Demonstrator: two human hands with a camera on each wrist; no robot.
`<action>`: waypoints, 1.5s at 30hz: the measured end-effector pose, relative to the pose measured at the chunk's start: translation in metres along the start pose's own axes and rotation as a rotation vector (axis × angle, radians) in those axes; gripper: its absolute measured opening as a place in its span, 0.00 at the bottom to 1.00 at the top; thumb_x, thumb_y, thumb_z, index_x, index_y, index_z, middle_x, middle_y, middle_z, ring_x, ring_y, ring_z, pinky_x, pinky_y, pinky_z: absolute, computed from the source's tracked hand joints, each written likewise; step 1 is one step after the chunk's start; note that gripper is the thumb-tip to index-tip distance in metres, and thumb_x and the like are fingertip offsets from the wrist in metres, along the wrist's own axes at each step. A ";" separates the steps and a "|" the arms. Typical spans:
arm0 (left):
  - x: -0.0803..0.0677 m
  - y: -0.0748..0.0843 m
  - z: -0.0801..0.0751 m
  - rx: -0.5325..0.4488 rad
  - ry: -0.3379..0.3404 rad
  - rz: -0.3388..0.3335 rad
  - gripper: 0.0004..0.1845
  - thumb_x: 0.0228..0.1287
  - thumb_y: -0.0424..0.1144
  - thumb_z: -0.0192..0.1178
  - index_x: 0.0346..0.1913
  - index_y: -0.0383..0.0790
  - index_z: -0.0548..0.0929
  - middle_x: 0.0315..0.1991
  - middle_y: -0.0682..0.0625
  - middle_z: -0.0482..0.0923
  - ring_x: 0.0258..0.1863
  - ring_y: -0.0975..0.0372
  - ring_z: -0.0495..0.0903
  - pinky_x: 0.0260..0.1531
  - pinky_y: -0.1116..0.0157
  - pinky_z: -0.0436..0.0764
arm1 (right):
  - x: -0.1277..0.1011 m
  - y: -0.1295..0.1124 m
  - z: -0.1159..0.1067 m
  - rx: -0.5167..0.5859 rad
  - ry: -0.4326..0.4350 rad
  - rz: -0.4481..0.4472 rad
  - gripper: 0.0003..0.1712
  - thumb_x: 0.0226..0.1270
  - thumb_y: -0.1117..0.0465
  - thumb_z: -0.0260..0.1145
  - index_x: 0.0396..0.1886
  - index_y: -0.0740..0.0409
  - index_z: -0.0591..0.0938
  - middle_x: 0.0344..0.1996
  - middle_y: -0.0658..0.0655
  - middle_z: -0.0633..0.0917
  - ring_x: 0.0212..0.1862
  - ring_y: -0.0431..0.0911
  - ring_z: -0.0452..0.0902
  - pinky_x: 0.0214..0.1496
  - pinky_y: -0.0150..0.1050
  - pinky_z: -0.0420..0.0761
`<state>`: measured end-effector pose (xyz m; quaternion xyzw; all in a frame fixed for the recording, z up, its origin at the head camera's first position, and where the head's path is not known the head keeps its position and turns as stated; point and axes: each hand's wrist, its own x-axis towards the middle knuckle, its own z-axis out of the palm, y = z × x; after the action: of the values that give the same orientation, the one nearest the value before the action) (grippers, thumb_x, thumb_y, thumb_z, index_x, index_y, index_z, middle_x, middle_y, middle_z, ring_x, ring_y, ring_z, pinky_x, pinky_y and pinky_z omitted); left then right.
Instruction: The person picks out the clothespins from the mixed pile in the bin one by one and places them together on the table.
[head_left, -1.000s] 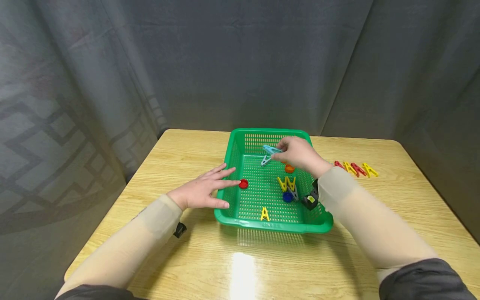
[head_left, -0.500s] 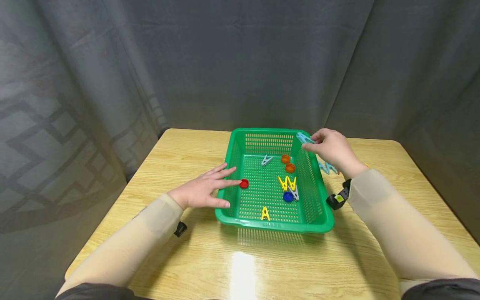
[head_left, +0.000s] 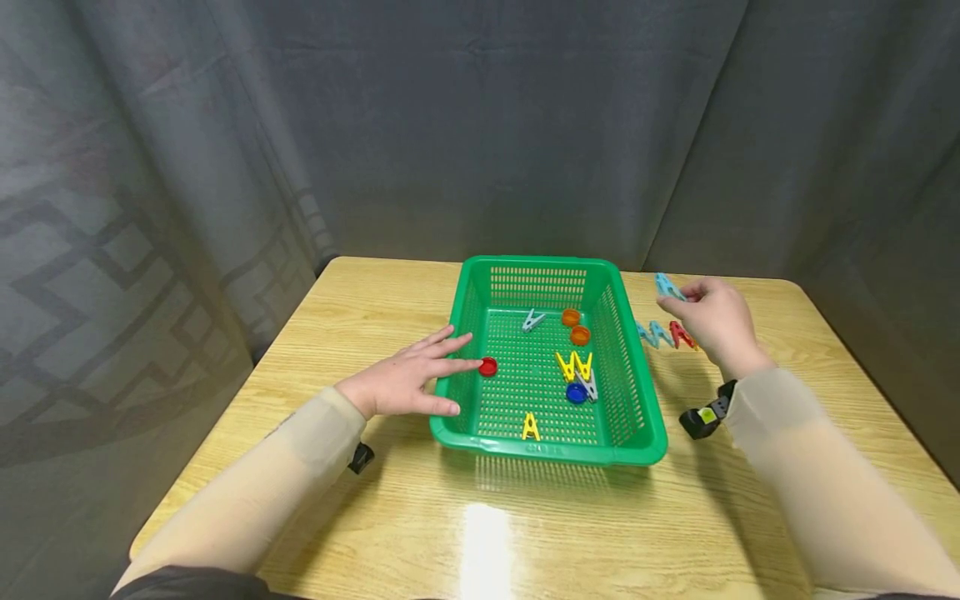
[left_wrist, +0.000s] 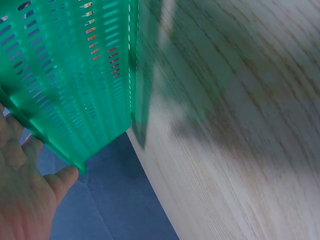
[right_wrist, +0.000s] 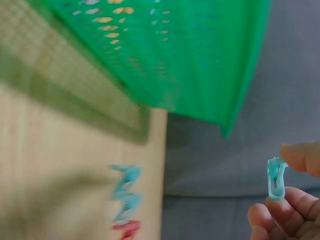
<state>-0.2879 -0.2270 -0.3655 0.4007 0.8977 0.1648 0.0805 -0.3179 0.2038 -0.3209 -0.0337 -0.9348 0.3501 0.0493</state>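
Note:
Pinched between thumb and fingers of my right hand (head_left: pixel 716 321) is a light blue clothespin (head_left: pixel 669 287), held above the table to the right of the green basket (head_left: pixel 551 452). The right wrist view shows the same clothespin (right_wrist: pixel 276 178) between thumb and fingertips. My left hand (head_left: pixel 405 379) is spread with straight fingers over the basket's left rim, its thumb touching the rim in the left wrist view. Inside the basket lie a pale blue-grey clothespin (head_left: pixel 532 321), several yellow clothespins (head_left: pixel 530 427), a grey clothespin (head_left: pixel 589 386), and red (head_left: pixel 488 367), blue (head_left: pixel 576 393) and orange caps (head_left: pixel 580 336).
Right of the basket, light blue clothespins (head_left: pixel 655 334) and a red clothespin (head_left: pixel 681 334) lie in a row on the wooden table (head_left: pixel 360 533); my right hand hides part of the row. A grey curtain (head_left: pixel 487 133) hangs behind the table.
My right hand has carried the light blue clothespin from inside the basket, over its right rim, to above the row on the table. My left hand has stayed in place.

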 end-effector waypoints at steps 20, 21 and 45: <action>0.000 0.000 0.001 -0.001 0.005 -0.008 0.37 0.61 0.61 0.60 0.72 0.59 0.64 0.77 0.55 0.42 0.76 0.56 0.32 0.69 0.43 0.48 | -0.015 0.056 0.051 -0.079 -0.130 0.120 0.33 0.68 0.44 0.60 0.54 0.72 0.72 0.52 0.72 0.74 0.45 0.61 0.72 0.39 0.50 0.73; 0.000 0.000 0.001 -0.002 0.004 -0.008 0.37 0.61 0.60 0.61 0.72 0.59 0.64 0.77 0.55 0.42 0.76 0.56 0.32 0.69 0.43 0.48 | -0.015 0.057 0.053 -0.077 -0.138 0.125 0.33 0.68 0.45 0.60 0.54 0.71 0.71 0.52 0.72 0.74 0.45 0.60 0.72 0.39 0.50 0.73; 0.000 0.001 0.000 -0.014 -0.005 -0.011 0.37 0.61 0.60 0.60 0.73 0.58 0.63 0.77 0.55 0.42 0.76 0.56 0.31 0.68 0.42 0.47 | -0.015 0.067 0.063 -0.132 -0.175 0.145 0.28 0.65 0.49 0.62 0.47 0.71 0.74 0.48 0.72 0.76 0.42 0.59 0.73 0.40 0.51 0.72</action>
<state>-0.2875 -0.2265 -0.3653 0.3958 0.8984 0.1696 0.0865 -0.3081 0.2116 -0.4134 -0.0737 -0.9517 0.2920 -0.0602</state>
